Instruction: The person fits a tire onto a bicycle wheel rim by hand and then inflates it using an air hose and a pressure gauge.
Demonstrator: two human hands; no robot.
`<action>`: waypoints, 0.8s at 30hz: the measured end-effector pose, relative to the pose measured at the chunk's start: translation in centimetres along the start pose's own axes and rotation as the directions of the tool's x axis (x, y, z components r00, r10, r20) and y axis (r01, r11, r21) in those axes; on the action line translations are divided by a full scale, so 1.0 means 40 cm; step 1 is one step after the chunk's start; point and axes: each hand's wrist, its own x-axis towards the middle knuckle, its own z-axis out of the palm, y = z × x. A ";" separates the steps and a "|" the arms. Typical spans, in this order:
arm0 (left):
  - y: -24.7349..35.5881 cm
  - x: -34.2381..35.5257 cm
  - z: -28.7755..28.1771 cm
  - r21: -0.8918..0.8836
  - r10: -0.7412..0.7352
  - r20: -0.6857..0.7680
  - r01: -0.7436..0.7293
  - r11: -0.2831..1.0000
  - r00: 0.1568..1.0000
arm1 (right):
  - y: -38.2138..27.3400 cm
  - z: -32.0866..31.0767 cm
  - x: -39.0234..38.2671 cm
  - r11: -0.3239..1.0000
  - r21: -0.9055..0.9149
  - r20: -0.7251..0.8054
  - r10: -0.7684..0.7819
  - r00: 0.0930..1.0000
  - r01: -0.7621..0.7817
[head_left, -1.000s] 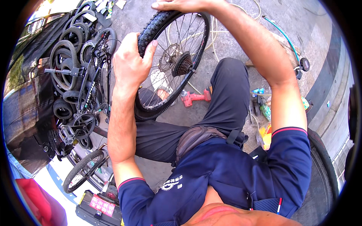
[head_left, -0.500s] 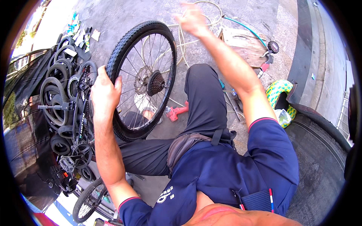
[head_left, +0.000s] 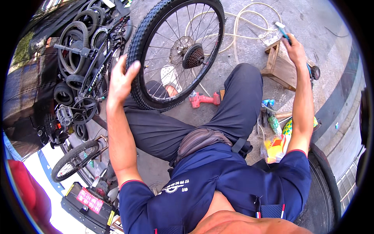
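Note:
A bicycle wheel (head_left: 137,74) with a knobbly black tyre, rear sprockets (head_left: 193,56) and a brake disc stands tilted in front of me. My left hand (head_left: 121,82) is at the near left side of the tyre, fingers stretched and thumb apart, the thumb against the tyre's edge. Out to the right, my right hand (head_left: 295,50) is closed around a thin blue thing (head_left: 283,31) with a pale end. Whether this is part of the blue-green hose by the gauge I cannot tell. A round dark gauge (head_left: 315,73) shows just beyond my right forearm.
A wooden stool (head_left: 282,72) lies near my right arm, with a coiled pale hose (head_left: 235,35) beyond it. A red power tool (head_left: 202,100) is between my legs. Tyres and bicycle parts (head_left: 76,46) are piled left. A green bottle (head_left: 275,125) and an orange-yellow package (head_left: 275,148) sit right.
My right hand has moved right and is now closed on the thin blue thing. My left hand's thumb has slid back towards the tyre's edge. The view has shifted, bringing the package into sight.

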 end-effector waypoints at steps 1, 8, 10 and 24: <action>-0.028 -0.045 0.008 -0.082 -0.058 -0.043 0.054 0.995 0.997 | -0.113 -0.007 -0.029 0.990 0.065 0.112 -0.131 0.985 0.124; -0.084 -0.037 0.049 0.120 0.028 -0.223 -0.001 0.993 0.974 | -0.619 0.026 -0.177 0.747 0.648 0.502 -0.566 0.654 0.149; -0.056 -0.029 0.091 0.208 0.175 -0.309 -0.113 0.972 0.935 | -0.674 0.110 -0.159 0.614 0.778 0.566 -0.589 0.577 -0.135; -0.033 -0.033 0.079 0.419 0.207 -0.304 -0.064 0.906 0.930 | -0.887 0.380 -0.177 0.429 0.698 -0.164 -0.683 0.711 0.573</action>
